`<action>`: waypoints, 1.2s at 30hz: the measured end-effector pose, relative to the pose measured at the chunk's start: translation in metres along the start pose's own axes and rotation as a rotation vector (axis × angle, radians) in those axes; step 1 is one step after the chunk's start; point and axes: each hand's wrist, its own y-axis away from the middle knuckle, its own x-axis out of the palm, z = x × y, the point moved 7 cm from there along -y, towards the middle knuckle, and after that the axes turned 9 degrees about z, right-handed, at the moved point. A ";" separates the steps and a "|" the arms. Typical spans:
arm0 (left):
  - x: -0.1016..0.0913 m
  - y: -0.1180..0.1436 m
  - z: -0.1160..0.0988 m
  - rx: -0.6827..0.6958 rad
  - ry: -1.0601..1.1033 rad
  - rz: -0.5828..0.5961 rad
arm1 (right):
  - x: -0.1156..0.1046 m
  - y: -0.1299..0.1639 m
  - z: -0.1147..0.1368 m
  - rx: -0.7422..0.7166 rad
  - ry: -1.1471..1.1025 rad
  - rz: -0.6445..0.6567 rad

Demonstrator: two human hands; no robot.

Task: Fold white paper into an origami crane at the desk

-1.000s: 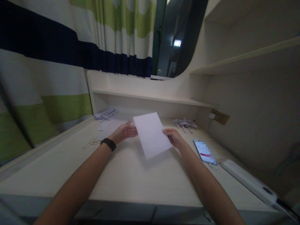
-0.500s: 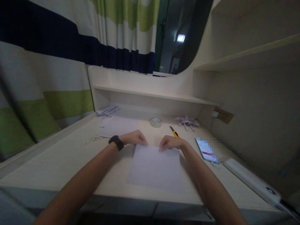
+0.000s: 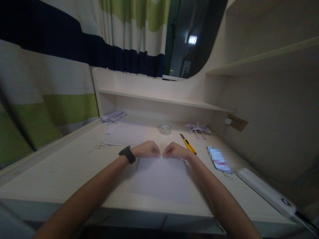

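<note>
Both hands are down at the far edge of a white sheet of paper (image 3: 161, 181) that lies flat on the table (image 3: 62, 176), close to the near edge. The left hand (image 3: 147, 149), with a black wristband (image 3: 127, 154) on its wrist, is curled into a loose fist, fingertips pressing on the paper's far edge. The right hand (image 3: 175, 151) mirrors it, also curled, knuckles up, fingertips on the same edge. The two hands sit close together, almost touching at the middle of that edge; whether they pinch the paper or only press on it cannot be told.

Just beyond the right hand lies a yellow utility knife (image 3: 188, 144), pointing away at a slant. Farther back sits a roll of clear tape (image 3: 165, 128), and to its right a folded paper pinwheel (image 3: 198, 128). A phone (image 3: 218, 159) rests to the right of the right wrist, with a long white device (image 3: 264, 191) beside it. On the left, a second sheet (image 3: 124, 136) lies flat, and paper strips (image 3: 113, 117) are heaped in the back corner under the shelf (image 3: 161, 99). A striped curtain (image 3: 62, 66) hangs along the left.
</note>
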 end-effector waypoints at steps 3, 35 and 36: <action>0.002 -0.003 0.001 -0.033 -0.036 -0.004 | -0.001 0.000 0.001 0.009 -0.026 -0.008; -0.004 0.007 0.036 -0.154 0.053 0.075 | 0.003 -0.012 0.019 -0.040 0.552 -0.146; -0.003 0.006 0.034 -0.145 0.041 0.076 | 0.003 -0.011 0.020 -0.049 0.546 -0.147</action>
